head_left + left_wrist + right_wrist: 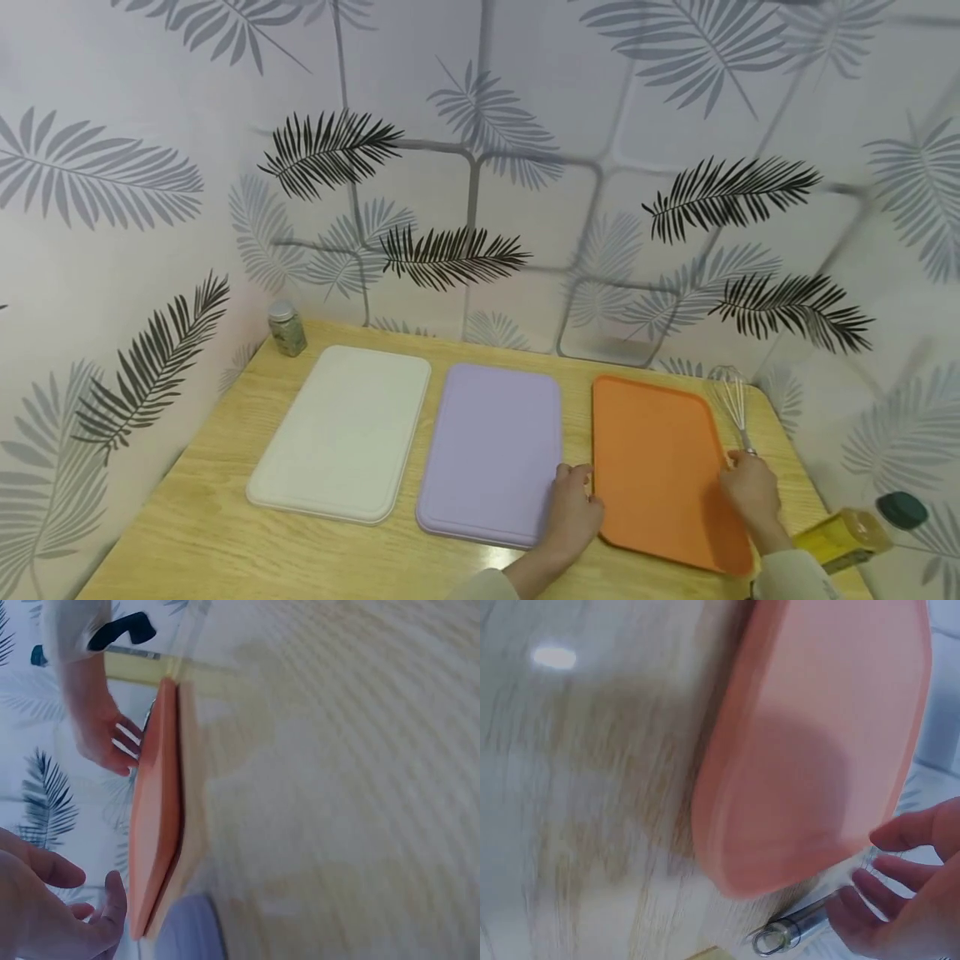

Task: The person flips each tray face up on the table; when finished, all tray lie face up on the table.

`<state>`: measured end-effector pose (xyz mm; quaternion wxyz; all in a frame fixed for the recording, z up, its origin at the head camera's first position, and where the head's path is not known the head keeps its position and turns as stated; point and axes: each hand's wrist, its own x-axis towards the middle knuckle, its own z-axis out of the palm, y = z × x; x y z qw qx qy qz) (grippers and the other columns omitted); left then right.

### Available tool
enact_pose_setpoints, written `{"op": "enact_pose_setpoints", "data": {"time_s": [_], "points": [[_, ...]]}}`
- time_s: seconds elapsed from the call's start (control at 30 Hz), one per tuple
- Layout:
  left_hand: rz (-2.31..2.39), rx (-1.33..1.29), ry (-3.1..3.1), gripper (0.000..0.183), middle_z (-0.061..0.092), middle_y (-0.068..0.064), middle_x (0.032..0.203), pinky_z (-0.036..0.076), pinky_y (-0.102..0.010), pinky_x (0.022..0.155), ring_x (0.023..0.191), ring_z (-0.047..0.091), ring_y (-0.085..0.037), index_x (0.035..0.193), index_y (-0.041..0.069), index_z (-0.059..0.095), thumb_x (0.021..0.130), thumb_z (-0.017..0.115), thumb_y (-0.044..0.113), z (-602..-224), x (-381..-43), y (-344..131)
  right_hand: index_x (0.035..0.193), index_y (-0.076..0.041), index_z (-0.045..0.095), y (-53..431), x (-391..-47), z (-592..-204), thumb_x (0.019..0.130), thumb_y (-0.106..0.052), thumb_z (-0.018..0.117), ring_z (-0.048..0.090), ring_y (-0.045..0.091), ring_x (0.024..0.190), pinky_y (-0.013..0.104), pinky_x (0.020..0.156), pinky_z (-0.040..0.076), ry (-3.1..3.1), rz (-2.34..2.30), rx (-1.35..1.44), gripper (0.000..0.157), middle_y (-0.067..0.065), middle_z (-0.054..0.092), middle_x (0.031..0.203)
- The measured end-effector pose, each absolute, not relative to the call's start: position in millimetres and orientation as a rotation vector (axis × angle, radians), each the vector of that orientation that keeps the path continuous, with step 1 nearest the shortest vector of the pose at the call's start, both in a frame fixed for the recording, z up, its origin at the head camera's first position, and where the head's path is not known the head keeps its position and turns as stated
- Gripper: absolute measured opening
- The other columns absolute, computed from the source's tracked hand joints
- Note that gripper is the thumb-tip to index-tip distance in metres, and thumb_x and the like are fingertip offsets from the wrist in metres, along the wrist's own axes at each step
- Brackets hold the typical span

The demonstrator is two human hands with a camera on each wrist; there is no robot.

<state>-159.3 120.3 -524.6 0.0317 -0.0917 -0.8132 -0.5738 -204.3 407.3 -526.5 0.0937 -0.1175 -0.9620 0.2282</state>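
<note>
An orange cutting board lies on the table at the right, with a purple cutting board beside it in the middle. Over the purple board's near right edge, close to the orange board's left side, my left hand hovers with loosely bent fingers. My right hand is at the orange board's right edge; in the right wrist view its thumb reaches the rim and the other fingers spread over the whisk handle. The whisk's wire loops point toward the wall. Neither hand grips anything.
A white cutting board lies at the left, and a small jar with a grey lid stands at the back left corner. By my right forearm is a bottle of yellow liquid with a dark green cap. Patterned walls border the wooden table.
</note>
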Motion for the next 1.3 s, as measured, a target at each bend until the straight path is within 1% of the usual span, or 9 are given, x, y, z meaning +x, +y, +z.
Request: {"op": "enact_pose_setpoints", "data": {"time_s": [0.1, 0.17, 0.37, 0.5, 0.63, 0.73, 0.9, 1.13, 1.3], "points": [[-1.763, -0.347, -2.529, 0.041, 0.056, -0.012, 0.102, 0.048, -0.02, 0.068, 0.08, 0.054, -0.014, 0.12, -0.006, 0.06, 0.079, 0.058, -0.01, -521.5, -165.1, 104.1, 0.114, 0.015, 0.058, 397.0, -207.7, -531.9, 0.084, -0.003, 0.054, 0.048, 0.062, 0.093, 0.064, 0.073, 0.043, -2.795, 0.582, -0.295, 0.035, 0.041, 0.054, 0.107], [-1.707, -0.4, -2.55, 0.041, 0.058, -0.013, 0.106, 0.049, -0.021, 0.071, 0.083, 0.056, -0.014, 0.122, -0.005, 0.059, 0.081, 0.057, -0.009, -520.7, -170.2, 91.7, 0.113, 0.016, 0.058, 387.8, -210.5, -532.9, 0.084, -0.001, 0.055, 0.048, 0.061, 0.093, 0.064, 0.074, 0.041, -2.759, 0.584, -0.221, 0.033, 0.042, 0.053, 0.107], [-1.517, -0.445, -2.574, 0.038, 0.059, -0.014, 0.109, 0.051, -0.029, 0.077, 0.09, 0.058, -0.023, 0.12, -0.005, 0.061, 0.082, 0.056, -0.008, -522.2, -187.8, 53.3, 0.112, 0.016, 0.06, 358.3, -216.3, -531.4, 0.084, 0.003, 0.061, 0.054, 0.055, 0.09, 0.061, 0.072, 0.047, -2.684, 0.64, -0.029, 0.03, 0.04, 0.056, 0.104], [-1.4, -0.418, -2.6, 0.034, 0.058, -0.016, 0.111, 0.051, -0.037, 0.082, 0.095, 0.058, -0.028, 0.117, -0.004, 0.062, 0.083, 0.057, -0.006, -525.8, -198.2, 25.2, 0.109, 0.016, 0.061, 340.8, -218.3, -526.4, 0.084, 0.003, 0.064, 0.055, 0.053, 0.094, 0.06, 0.078, 0.046, -2.653, 0.623, 0.047, 0.029, 0.037, 0.059, 0.103], [-1.26, -0.363, -2.627, 0.032, 0.057, -0.019, 0.113, 0.05, -0.044, 0.084, 0.098, 0.056, -0.035, 0.116, -0.004, 0.063, 0.084, 0.06, -0.003, -530.4, -204.9, -3.8, 0.116, 0.014, 0.058, 325.0, -219.1, -522.0, 0.089, -0.003, 0.062, 0.05, 0.056, 0.101, 0.063, 0.082, 0.043, -2.734, 0.656, 0.012, 0.032, 0.038, 0.055, 0.112], [-1.148, -0.327, -2.653, 0.034, 0.057, -0.02, 0.114, 0.051, -0.045, 0.082, 0.099, 0.055, -0.036, 0.118, -0.004, 0.062, 0.084, 0.062, 0.0, -534.5, -210.3, -22.7, 0.122, 0.012, 0.055, 313.3, -220.6, -520.5, 0.092, -0.007, 0.059, 0.047, 0.058, 0.106, 0.064, 0.084, 0.042, -2.798, 0.697, -0.032, 0.035, 0.038, 0.052, 0.119], [-1.061, -0.287, -2.672, 0.037, 0.054, -0.02, 0.121, 0.053, -0.043, 0.085, 0.108, 0.052, -0.037, 0.125, -0.004, 0.058, 0.088, 0.061, 0.004, -538.8, -219.0, -47.6, 0.128, 0.01, 0.052, 289.7, -224.4, -518.1, 0.094, -0.008, 0.056, 0.045, 0.056, 0.111, 0.064, 0.086, 0.042, -2.839, 0.753, -0.042, 0.039, 0.035, 0.051, 0.125], [-0.965, -0.302, -2.764, 0.049, 0.043, -0.027, 0.138, 0.041, -0.053, 0.102, 0.128, 0.038, -0.045, 0.135, -0.002, 0.051, 0.092, 0.062, 0.017, -537.3, -222.6, -71.4, 0.135, 0.008, 0.046, 261.0, -233.1, -519.6, 0.096, -0.011, 0.055, 0.045, 0.055, 0.114, 0.064, 0.089, 0.043, -2.856, 0.755, -0.003, 0.045, 0.033, 0.049, 0.132], [-0.885, -0.341, -2.806, 0.055, 0.034, -0.031, 0.145, 0.038, -0.057, 0.103, 0.131, 0.033, -0.05, 0.138, -0.002, 0.048, 0.091, 0.064, 0.021, -538.9, -225.5, -80.3, 0.133, 0.011, 0.047, 238.1, -232.1, -517.3, 0.094, -0.009, 0.058, 0.048, 0.055, 0.113, 0.063, 0.093, 0.042, -2.808, 0.761, 0.084, 0.045, 0.033, 0.051, 0.13]]}}
